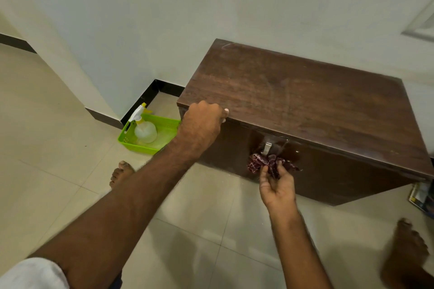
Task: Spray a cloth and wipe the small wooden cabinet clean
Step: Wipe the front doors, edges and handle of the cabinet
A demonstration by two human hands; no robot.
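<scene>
While my left hand [202, 122] curls over the front edge of the wooden cabinet [293, 101], my right hand [277, 183] pinches the bunched red cloth [265, 163] against its front, just below the metal handle [267, 147]. I judge wiping underway; next, sweep across the door. The spray bottle [144, 129] sits in the green basket [135, 146] on the floor.

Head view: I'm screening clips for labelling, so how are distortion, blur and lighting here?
In the head view, wide-angle bowing tilts the wooden cabinet and wall; light is soft, with faint sheen on the floor tiles; the foot at lower right is smeared, while the cloth in the right hand is readable.
</scene>
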